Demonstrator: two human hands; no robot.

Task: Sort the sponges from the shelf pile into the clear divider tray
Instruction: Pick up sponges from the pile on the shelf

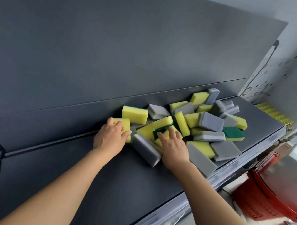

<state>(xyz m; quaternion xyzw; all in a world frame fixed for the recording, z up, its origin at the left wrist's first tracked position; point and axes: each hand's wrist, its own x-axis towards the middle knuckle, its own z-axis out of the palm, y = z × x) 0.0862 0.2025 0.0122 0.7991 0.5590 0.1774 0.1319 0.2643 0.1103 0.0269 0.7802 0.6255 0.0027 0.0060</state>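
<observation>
At the near edge of the dark shelf [98,177], two bare forearms reach up from the bottom of the view. Below the shelf lip on the right stand red baskets [268,200] (blurred). The left hand [110,138] has fingers and thumb curled round a yellow sponge [125,125] at the left fringe of the heap, gripping it by its end. The right hand [174,151] lies spread, fingers straight, fingertips [160,136] resting on a yellow-and-green sponge [153,127]; it grasps nothing. Between the two hands a grey sponge [146,149] lies tilted on the shelf, touching the right hand's inner edge. Beyond the hands the pile of sponges [210,122], yellow, grey and a few green-faced, spreads toward the shelf's right end, its far side against the grey back panel [114,52].
</observation>
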